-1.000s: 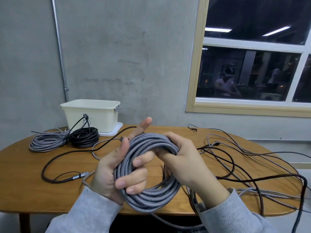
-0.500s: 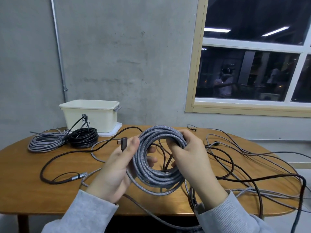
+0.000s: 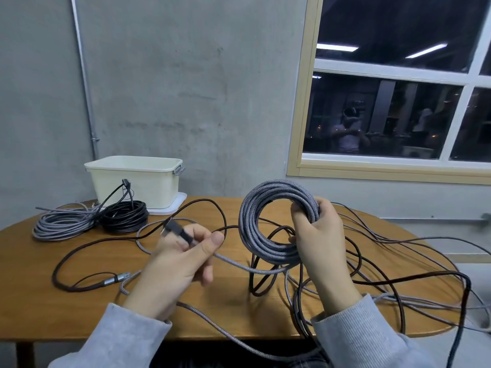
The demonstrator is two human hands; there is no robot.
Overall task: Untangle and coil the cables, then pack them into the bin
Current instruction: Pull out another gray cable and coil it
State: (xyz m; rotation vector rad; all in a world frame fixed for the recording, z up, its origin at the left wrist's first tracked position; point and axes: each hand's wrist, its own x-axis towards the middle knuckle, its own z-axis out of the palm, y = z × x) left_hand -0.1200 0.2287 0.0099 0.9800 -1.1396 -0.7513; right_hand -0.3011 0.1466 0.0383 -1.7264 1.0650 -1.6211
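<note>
Grey braided cable coil (image 3: pixel 268 224) held upright above the desk (image 3: pixel 32 264) in the right hand's (image 3: pixel 318 240) curled grip, its free tail running left to the plug (image 3: pixel 177 231) pinched by the left hand (image 3: pixel 180 264), bin (image 3: pixel 135 179) far-left.

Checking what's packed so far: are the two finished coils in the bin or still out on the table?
Out. The grey coil and black coil lie on the table in front of the bin.
</note>
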